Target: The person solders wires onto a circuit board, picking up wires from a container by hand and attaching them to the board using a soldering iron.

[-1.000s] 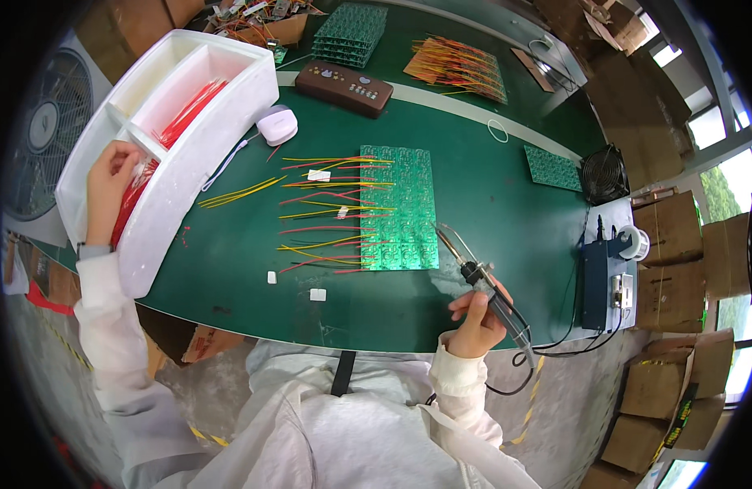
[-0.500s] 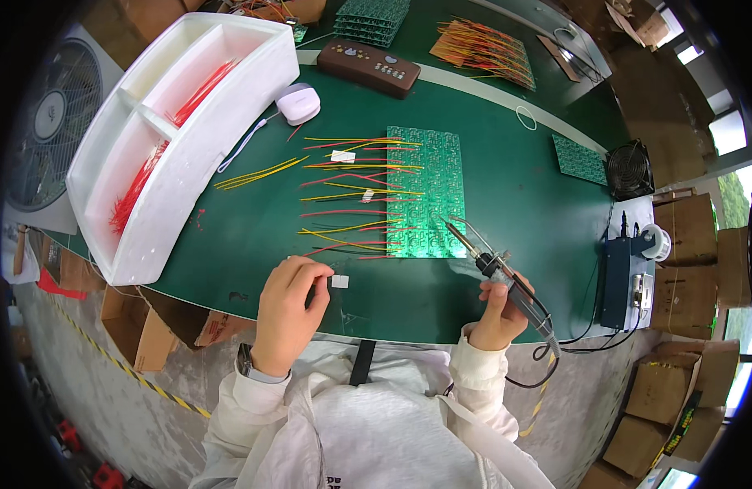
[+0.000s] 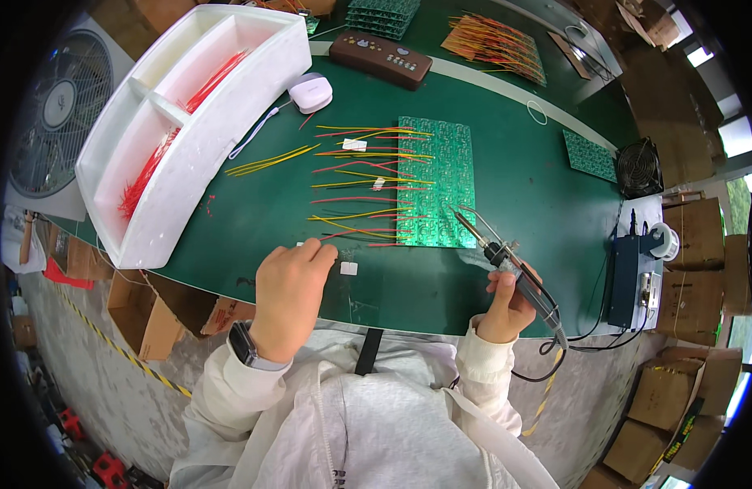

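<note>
left hand [image 3: 290, 285]: fingers curled in together by the lower wire ends; can't tell if you pinch anything
right hand [image 3: 508, 306]: fingers clamped on the soldering iron [image 3: 510, 262], well behind its metal end, probably to spare your skin and aim it
iron tip [image 3: 455, 212]: over the board panel, right of its middle; contact unclear
board panel [image 3: 437, 183]: flat mid-table, likely so both your hands reach
wires [image 3: 343, 198]: red and yellow, rowed across the panel's left edge, loose ends leftward, seemingly leaving your iron side free
tray [image 3: 205, 159]: white, at your left, red strands in two compartments, apparently for easy grabbing
table [image 3: 539, 212]: green, scuffed near you
station [image 3: 624, 281]: blue, table's right end, white spool [image 3: 664, 242] beside it
room: fan [image 3: 60, 102] left, cartons [image 3: 698, 228] right, striped floor tape [image 3: 119, 345]
</note>
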A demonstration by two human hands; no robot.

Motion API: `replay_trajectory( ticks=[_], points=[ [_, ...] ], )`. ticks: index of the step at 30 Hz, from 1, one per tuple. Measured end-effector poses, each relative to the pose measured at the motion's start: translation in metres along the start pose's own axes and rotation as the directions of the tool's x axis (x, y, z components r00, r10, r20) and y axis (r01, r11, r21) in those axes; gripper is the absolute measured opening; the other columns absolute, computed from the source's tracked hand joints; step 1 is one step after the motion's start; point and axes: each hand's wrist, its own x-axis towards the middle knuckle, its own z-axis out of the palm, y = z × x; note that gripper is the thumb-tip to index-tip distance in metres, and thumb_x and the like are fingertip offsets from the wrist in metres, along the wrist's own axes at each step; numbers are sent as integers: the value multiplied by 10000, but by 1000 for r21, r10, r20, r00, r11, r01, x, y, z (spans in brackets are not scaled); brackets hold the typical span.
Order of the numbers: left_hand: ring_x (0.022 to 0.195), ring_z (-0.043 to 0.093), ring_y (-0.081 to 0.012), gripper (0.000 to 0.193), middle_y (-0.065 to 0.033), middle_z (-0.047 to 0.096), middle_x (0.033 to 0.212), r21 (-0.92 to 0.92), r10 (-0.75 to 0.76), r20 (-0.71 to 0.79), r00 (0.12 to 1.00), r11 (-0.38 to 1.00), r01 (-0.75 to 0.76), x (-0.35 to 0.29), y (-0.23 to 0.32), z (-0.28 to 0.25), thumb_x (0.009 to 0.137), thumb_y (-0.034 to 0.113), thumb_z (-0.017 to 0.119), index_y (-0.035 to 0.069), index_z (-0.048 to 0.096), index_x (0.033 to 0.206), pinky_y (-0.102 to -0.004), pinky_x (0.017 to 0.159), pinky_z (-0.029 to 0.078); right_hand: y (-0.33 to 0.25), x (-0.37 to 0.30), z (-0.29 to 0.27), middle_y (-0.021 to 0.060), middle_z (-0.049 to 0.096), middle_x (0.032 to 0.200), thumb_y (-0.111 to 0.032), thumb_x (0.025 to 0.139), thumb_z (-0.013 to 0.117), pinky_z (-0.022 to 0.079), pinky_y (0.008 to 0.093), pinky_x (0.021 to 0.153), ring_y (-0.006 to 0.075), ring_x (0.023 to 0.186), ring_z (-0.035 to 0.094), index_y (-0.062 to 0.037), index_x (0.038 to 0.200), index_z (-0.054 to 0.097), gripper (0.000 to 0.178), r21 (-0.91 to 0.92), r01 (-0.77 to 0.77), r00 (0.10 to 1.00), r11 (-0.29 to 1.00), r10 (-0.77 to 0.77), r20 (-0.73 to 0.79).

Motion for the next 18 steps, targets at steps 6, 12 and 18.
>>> replay_trajectory(
  ticks=[6, 12, 18],
  points=[
    [621, 538, -191, 115, -54, 528, 716, -566, -71, -121, 990, 825, -10, 18, 12, 9, 692, -28, 597, 34, 546, 775, -261, 553, 434, 1, -2, -2, 84, 522, 842, -154, 779, 609, 424, 201, 538, 117, 641, 525, 30, 969, 504, 285, 68, 18, 1000, 998, -18, -4],
    [708, 528, -197, 111, -47, 533, 752, -601, -17, -293, 956, 781, -170, 39, 45, 51, 674, -3, 633, 35, 574, 760, -282, 617, 419, 8, -4, -6, 70, 508, 823, -85, 748, 623, 414, 199, 543, 111, 617, 493, 14, 956, 479, 272, -15, 102, 995, 995, -101, 21],
    [703, 510, -187, 122, -22, 519, 734, -529, 32, -331, 943, 821, -214, 43, 45, 57, 649, 30, 657, 59, 589, 746, -294, 645, 382, -10, -11, -8, 56, 494, 738, -74, 727, 635, 404, 195, 521, 97, 615, 490, -11, 845, 445, 232, 112, -71, 997, 991, 74, -19]
  ],
)
